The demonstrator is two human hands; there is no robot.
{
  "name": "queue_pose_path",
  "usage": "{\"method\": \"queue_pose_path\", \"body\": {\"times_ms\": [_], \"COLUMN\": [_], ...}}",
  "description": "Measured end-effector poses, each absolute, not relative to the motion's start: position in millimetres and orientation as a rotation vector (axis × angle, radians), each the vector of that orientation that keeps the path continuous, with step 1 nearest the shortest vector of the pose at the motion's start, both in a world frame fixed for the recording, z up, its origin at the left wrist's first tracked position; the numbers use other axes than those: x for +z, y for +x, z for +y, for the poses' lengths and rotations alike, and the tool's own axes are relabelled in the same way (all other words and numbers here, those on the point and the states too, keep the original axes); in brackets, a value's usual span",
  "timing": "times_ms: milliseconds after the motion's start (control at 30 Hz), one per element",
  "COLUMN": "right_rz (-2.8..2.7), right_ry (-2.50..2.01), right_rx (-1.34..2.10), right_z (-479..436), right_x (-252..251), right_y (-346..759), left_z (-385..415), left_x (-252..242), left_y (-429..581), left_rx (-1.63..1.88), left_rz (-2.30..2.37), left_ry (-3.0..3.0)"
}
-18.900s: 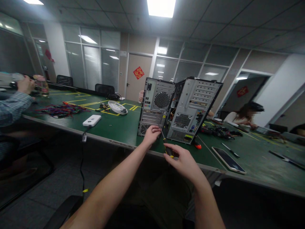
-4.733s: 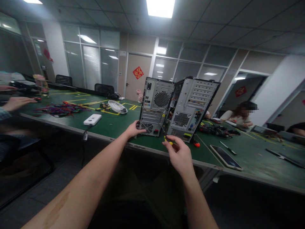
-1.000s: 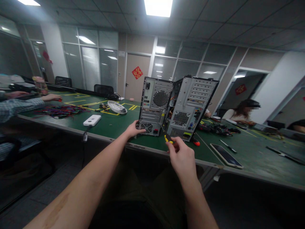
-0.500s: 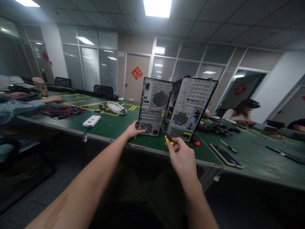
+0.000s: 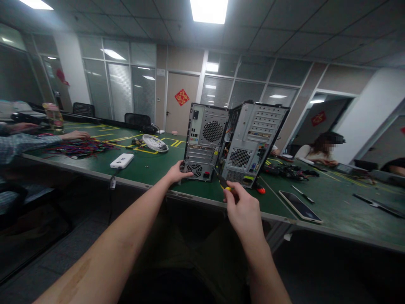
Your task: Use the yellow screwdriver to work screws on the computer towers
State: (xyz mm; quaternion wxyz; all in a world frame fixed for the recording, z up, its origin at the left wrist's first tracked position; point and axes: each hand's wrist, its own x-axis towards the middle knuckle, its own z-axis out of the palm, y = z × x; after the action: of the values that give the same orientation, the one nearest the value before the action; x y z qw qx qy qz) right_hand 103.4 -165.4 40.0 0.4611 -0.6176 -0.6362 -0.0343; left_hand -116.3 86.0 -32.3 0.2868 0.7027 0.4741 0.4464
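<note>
A computer tower stands upright on the green table with its metal back facing me. My left hand grips its lower left edge, the thumb lying over the power supply grille and the fingers along the side. Between the fingers of my right hand is the yellow-and-black handle of a screwdriver. Its shaft points up and left at the lower right edge of that tower; I cannot tell whether the tip sits in a screw. A second computer tower stands just to the right, set at an angle.
A red-handled tool, a phone and a thin pen-like tool lie on the right. A white power bank, tangled wires and a white oval basket are on the left. Co-workers sit at both sides.
My right hand has turned and shifted slightly on the screwdriver handle, covering more of it. The left hand and both towers stay put. At left, a co-worker's hand has moved over the wires.
</note>
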Motion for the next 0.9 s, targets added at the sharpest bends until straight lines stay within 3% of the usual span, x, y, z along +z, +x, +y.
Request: {"method": "queue_pose_path", "body": {"times_ms": [200,467,700,900], "right_rz": [-1.543,-1.616,-1.533,-1.618], "right_ry": [-1.554,-1.491,-1.590,-1.610], "right_rx": [-0.004,-0.241,-0.074,-0.139], "right_z": [-163.7,-166.0,-161.1,-164.8], "right_x": [40.0,39.5,38.4,39.5], "right_y": [100.4,105.9,103.6,101.8], "left_z": [87.0,87.8,88.9,87.8], "left_x": [-33.3,-33.8,-34.0,-33.9], "left_y": [-116.8,-116.9,-117.3,-116.5], "left_rx": [1.193,1.197,1.198,1.188], "left_rz": [1.277,1.284,1.262,1.266], "left_ry": [1.887,1.881,1.866,1.877]}}
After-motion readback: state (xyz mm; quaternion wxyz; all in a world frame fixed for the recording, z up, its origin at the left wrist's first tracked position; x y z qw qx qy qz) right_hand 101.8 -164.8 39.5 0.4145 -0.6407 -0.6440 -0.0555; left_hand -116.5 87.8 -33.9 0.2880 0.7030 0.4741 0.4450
